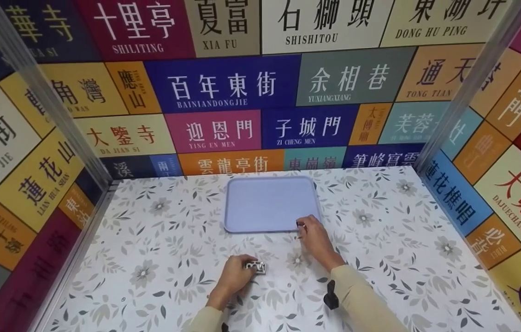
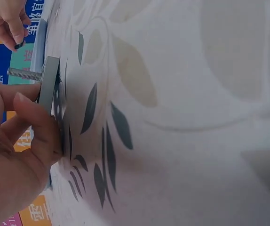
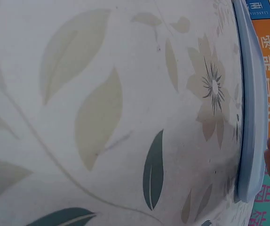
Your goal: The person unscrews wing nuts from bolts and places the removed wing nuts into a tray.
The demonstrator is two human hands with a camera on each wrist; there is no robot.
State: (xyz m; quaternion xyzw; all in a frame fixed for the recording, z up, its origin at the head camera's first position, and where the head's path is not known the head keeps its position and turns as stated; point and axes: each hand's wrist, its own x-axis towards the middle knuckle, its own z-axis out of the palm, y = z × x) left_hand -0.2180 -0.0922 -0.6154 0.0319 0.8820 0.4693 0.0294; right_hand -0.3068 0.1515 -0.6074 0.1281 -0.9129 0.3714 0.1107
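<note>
My left hand (image 1: 236,273) grips a small silver metal block (image 1: 259,267) low over the patterned table. In the left wrist view the thumb and fingers pinch the block by its side, and a threaded bolt (image 2: 24,74) sticks out of it. My right hand (image 1: 316,237) is over the near right corner of the pale blue tray (image 1: 269,205), its fingertips pinching a small dark piece (image 1: 300,223). That piece is mostly covered by the fingers, and its kind cannot be made out. Only part of this hand shows at the right edge of the right wrist view.
The table (image 1: 173,258) has a white cover printed with leaves and flowers. Colourful panels with printed place names (image 1: 223,85) stand behind it and along both sides. Clear corner posts (image 1: 64,101) rise at the back left and back right.
</note>
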